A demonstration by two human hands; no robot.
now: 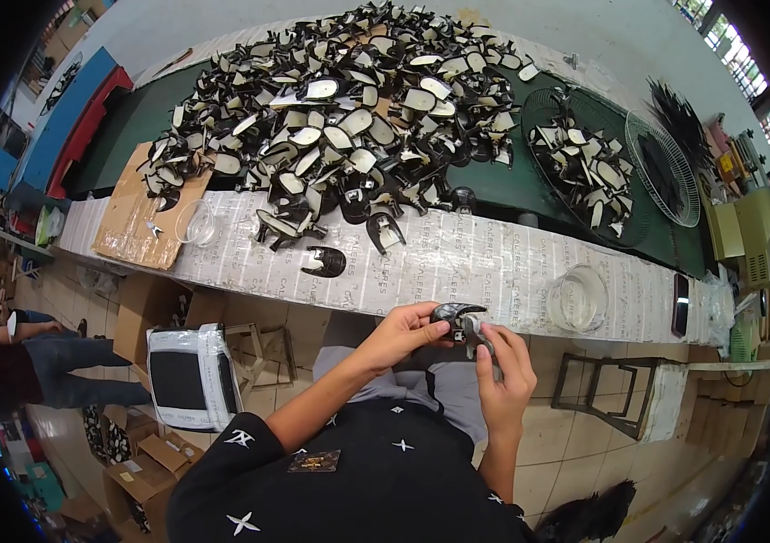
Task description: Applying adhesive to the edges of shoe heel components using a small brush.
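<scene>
Head view: left hand (pixel 406 337) pinching black part (pixel 446 312), right hand (pixel 508 369) closed on grey bit (pixel 473 328) beside it, can't tell if joined. Part's held up near bench (pixel 493 290) edge, so loose pinch or hard twist could probably drop it floorward.

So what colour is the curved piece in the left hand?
The curved piece in the left hand is shiny black; the head view shows it.
</scene>
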